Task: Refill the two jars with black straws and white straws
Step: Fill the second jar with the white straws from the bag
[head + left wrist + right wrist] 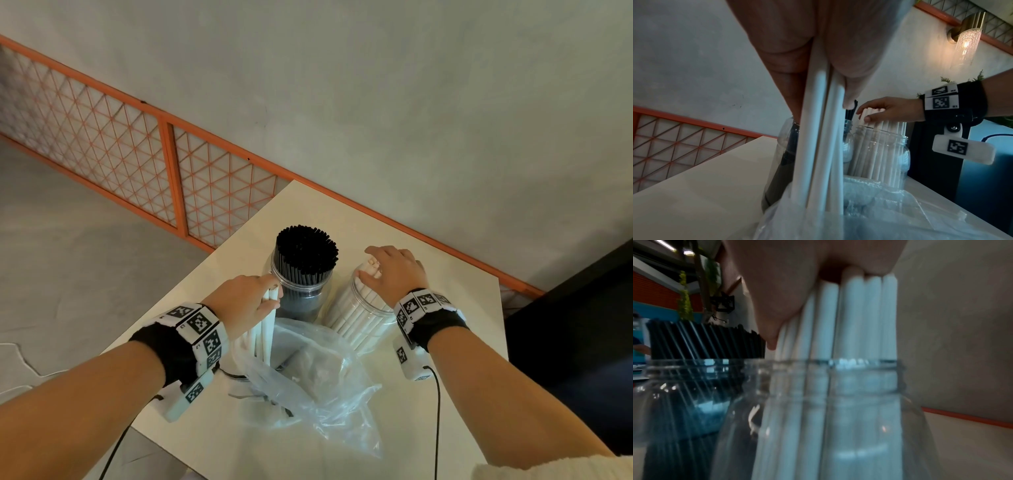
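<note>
Head view: left hand (245,301) fingers pinch white straws (267,329); right hand (394,270) flat atop jar (363,318).

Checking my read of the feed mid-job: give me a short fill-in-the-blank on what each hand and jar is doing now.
1. The left hand grips a bunch of ____ straws.
2. Those straws' lower ends sit in the plastic ____.
3. The right hand rests on straws in the ____ jar.
4. The left jar holds ____ straws.

Missing: white; bag; right; black

**What I'm wearing**

Both my bare forearms end in black wrist wraps (171,349), each ringed with white blocks printed with black square codes. A white tagged camera pod (412,363) hangs under each wrist, trailing a black cable (436,411). Possibly a cream sleeve (555,467) at right.
</note>
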